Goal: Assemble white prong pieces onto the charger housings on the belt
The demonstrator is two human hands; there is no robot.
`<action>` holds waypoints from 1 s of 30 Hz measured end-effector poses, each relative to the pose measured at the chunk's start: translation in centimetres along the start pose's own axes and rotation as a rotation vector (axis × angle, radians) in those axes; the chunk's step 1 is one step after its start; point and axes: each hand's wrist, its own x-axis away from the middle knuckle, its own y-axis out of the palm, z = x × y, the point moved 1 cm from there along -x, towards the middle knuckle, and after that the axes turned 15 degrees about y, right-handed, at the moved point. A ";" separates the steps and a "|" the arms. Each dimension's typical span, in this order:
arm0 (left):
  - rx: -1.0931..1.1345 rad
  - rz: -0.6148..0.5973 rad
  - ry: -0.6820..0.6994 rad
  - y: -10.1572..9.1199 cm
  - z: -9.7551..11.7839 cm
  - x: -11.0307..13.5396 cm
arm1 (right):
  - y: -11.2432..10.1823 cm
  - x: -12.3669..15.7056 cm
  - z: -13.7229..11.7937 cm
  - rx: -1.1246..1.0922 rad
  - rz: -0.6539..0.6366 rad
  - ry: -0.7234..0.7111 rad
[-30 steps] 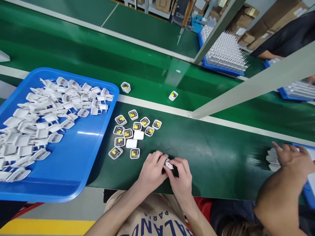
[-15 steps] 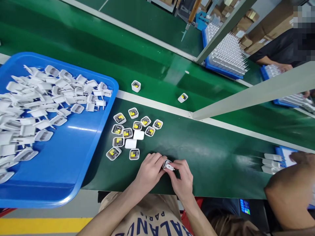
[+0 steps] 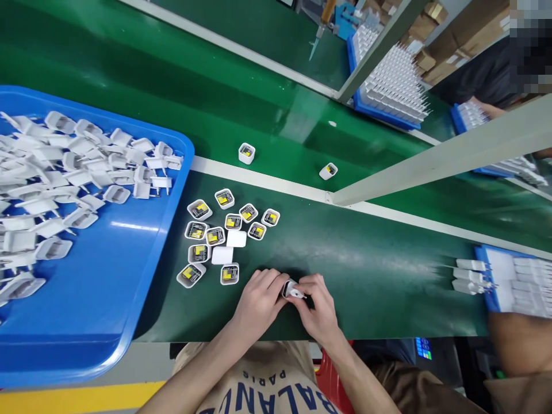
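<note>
My left hand [image 3: 261, 296] is closed around a white charger housing [image 3: 286, 289] just above the front of the green table. Against its open end, my right hand [image 3: 318, 305] pinches a white plug cover [image 3: 295, 292] with its pins pointing to the right. Fingers hide much of both parts, so I cannot tell how far the cover sits in the housing. To the left of my hands stand several open charger housings [image 3: 230, 273] showing black and yellow insides. Two white housings [image 3: 222, 255] among them lie with plain faces up.
A blue tray [image 3: 142, 276] heaped with white plug covers [image 3: 81, 218] stands at left. Two housings [image 3: 246, 153] sit on the green conveyor beyond the pale rail. A slanted metal post [image 3: 431, 161] crosses the right side. A co-worker's arm [image 3: 517, 345] is near assembled chargers [image 3: 469, 276] at right.
The plug cover in my right hand has tilted slightly against the housing. Housings on the conveyor have shifted right. The co-worker's arm has drawn back toward the lower right, and the view has turned slightly.
</note>
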 end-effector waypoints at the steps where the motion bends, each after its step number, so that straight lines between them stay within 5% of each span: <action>1: -0.001 0.008 0.003 0.0 0.0 0.0 | 0.0 0.0 0.1 -0.007 0.000 0.001; 18: -0.005 0.019 0.013 0.0 0.0 -0.2 | 0.3 0.0 -0.3 0.120 -0.043 0.015; 30: -0.116 -0.142 -0.018 0.4 0.5 -1.0 | -0.3 0.3 1.7 -0.085 -0.108 0.232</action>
